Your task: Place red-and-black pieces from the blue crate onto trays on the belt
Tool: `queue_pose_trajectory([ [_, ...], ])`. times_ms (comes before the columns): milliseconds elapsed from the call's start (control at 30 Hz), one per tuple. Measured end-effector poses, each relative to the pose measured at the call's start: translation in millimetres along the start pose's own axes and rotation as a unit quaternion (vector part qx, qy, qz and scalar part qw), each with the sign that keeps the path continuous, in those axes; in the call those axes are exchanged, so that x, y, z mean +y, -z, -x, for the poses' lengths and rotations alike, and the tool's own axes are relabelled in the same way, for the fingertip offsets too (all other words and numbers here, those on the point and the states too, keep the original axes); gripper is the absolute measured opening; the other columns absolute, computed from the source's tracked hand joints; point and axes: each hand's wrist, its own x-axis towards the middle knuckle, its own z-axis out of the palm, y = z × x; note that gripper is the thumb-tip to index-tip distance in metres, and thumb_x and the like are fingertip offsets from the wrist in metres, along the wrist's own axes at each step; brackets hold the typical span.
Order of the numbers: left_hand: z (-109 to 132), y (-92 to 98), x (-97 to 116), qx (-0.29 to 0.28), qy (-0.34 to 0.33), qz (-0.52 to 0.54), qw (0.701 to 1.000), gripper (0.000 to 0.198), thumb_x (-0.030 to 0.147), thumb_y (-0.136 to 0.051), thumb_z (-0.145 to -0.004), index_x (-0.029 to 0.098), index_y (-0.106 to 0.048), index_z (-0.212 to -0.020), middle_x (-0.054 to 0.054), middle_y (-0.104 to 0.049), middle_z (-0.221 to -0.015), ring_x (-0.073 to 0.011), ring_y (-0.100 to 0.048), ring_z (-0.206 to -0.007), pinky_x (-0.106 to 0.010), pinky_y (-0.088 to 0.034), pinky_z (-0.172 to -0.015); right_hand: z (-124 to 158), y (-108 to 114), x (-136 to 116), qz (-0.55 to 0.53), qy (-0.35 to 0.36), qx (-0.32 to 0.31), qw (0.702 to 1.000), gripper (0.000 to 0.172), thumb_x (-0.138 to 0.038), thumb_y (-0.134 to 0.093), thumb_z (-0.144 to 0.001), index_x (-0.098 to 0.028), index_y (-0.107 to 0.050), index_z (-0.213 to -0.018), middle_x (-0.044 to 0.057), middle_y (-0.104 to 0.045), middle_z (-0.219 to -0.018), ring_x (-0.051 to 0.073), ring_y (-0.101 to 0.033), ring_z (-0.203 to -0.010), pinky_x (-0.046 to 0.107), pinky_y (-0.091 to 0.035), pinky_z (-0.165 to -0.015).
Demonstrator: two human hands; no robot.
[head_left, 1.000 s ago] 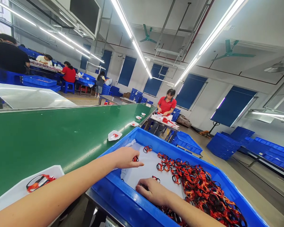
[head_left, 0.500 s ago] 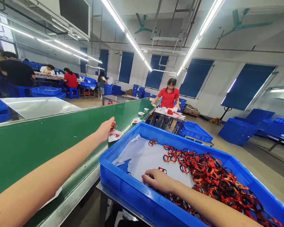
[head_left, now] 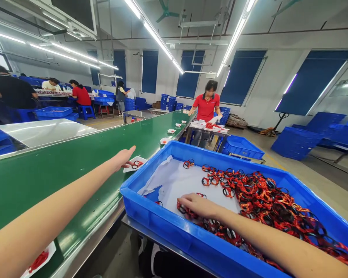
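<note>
My left hand (head_left: pixel 123 159) is over the green conveyor belt (head_left: pixel 104 143), fingers stretched out and apart. Just under its fingertips is a small white tray (head_left: pixel 129 169) at the belt's near edge, with a red-and-black ring-shaped piece (head_left: pixel 137 164) in it. My right hand (head_left: pixel 199 205) reaches into a blue plastic bin (head_left: pixel 162 216), fingers curled around a red-and-black ring-shaped piece (head_left: pixel 181 207); its fingertips are partly hidden. A heap of similar pieces (head_left: pixel 266 200) fills the bin's right side, with white lining paper (head_left: pixel 174 179) on the left.
More white trays with red contents, such as one tray (head_left: pixel 165 141), sit farther along the belt. Another tray (head_left: pixel 48 255) shows at lower left beneath my forearm. A co-worker in a red shirt (head_left: pixel 205 106) stands at a small table ahead. Blue crates (head_left: pixel 295 137) are stacked at right.
My left hand has let go of a red-and-black piece, which now lies in the white tray. The trays have shifted toward me along the belt. My right hand remains in the bin.
</note>
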Motion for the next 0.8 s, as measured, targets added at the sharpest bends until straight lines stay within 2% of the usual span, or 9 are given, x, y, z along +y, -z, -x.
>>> queue_pose_trajectory([
  [67,18.6,-2.9,9.2,-0.032,-0.049,-0.006,0.998,0.052,0.055,-0.052,-0.078,0.014,-0.057,-0.109,-0.016,-0.058,-0.115,-0.0131,-0.057,-0.060,-0.022,-0.037,-0.040,1.0,6.0,-5.3,-0.166,-0.023,-0.011,0.986,0.047,-0.056,-0.035,-0.088,-0.017,-0.060,-0.090,0.001,-0.056,-0.062,0.009,-0.040,-0.046,0.021,-0.028,-0.043],
  [167,54.5,-19.0,23.0,-0.126,-0.155,-0.031,0.979,0.043,0.054,-0.057,-0.074,0.019,-0.063,-0.097,-0.008,-0.064,-0.103,-0.0127,-0.055,-0.063,-0.021,-0.037,-0.043,4.0,16.4,-16.1,-0.373,0.008,-0.037,0.927,0.046,-0.054,-0.032,-0.090,-0.017,-0.058,-0.098,0.000,-0.054,-0.067,0.007,-0.036,-0.044,0.018,-0.020,-0.039],
  [267,90.3,-43.0,30.9,-0.222,-0.311,-0.136,0.914,0.039,0.051,-0.061,-0.072,0.020,-0.063,-0.095,-0.005,-0.065,-0.094,-0.0169,-0.057,-0.073,-0.025,-0.042,-0.054,7.1,22.1,-24.3,-0.455,0.033,-0.055,0.888,0.045,-0.051,-0.032,-0.091,-0.016,-0.058,-0.099,0.002,-0.055,-0.071,0.005,-0.036,-0.043,0.017,-0.018,-0.039],
  [367,114.7,-65.7,30.2,-0.257,-0.401,-0.205,0.855,0.039,0.046,-0.063,-0.070,0.020,-0.060,-0.099,-0.004,-0.064,-0.096,-0.0181,-0.057,-0.081,-0.029,-0.044,-0.067,8.8,21.0,-27.2,-0.474,0.040,-0.063,0.877,0.044,-0.050,-0.033,-0.091,-0.016,-0.059,-0.101,0.003,-0.056,-0.074,0.005,-0.035,-0.043,0.017,-0.018,-0.039],
  [467,123.6,-80.7,23.7,-0.275,-0.415,-0.222,0.839,0.040,0.040,-0.064,-0.070,0.020,-0.058,-0.105,-0.003,-0.063,-0.093,-0.0175,-0.056,-0.080,-0.029,-0.044,-0.069,9.2,17.8,-27.1,-0.479,0.036,-0.049,0.876,0.039,-0.048,-0.041,-0.089,-0.017,-0.060,-0.101,0.000,-0.051,-0.072,0.005,-0.036,-0.044,0.017,-0.018,-0.038],
  [600,122.0,-86.9,16.5,-0.280,-0.416,-0.219,0.837,0.041,0.036,-0.063,-0.071,0.020,-0.056,-0.108,-0.003,-0.061,-0.095,-0.0160,-0.056,-0.078,-0.029,-0.044,-0.069,9.9,15.8,-27.8,-0.468,0.029,-0.027,0.883,0.033,-0.045,-0.047,-0.086,-0.017,-0.060,-0.097,-0.004,-0.044,-0.066,0.005,-0.036,-0.043,0.017,-0.017,-0.037],
  [700,120.8,-85.8,16.8,-0.292,-0.404,-0.219,0.839,0.043,0.037,-0.062,-0.072,0.020,-0.056,-0.111,-0.004,-0.062,-0.098,-0.0162,-0.057,-0.078,-0.028,-0.044,-0.068,10.8,16.4,-30.0,-0.453,0.035,-0.018,0.891,0.032,-0.045,-0.044,-0.087,-0.016,-0.059,-0.093,-0.002,-0.048,-0.069,0.005,-0.036,-0.042,0.017,-0.017,-0.037],
  [800,120.9,-83.4,19.8,-0.328,-0.372,-0.200,0.845,0.042,0.039,-0.060,-0.075,0.020,-0.057,-0.111,-0.002,-0.066,-0.089,-0.0166,-0.058,-0.077,-0.027,-0.044,-0.066,11.3,17.4,-31.7,-0.459,0.034,-0.017,0.888,0.041,-0.050,-0.034,-0.091,-0.016,-0.056,-0.090,0.002,-0.057,-0.075,0.005,-0.037,-0.042,0.017,-0.017,-0.037],
])
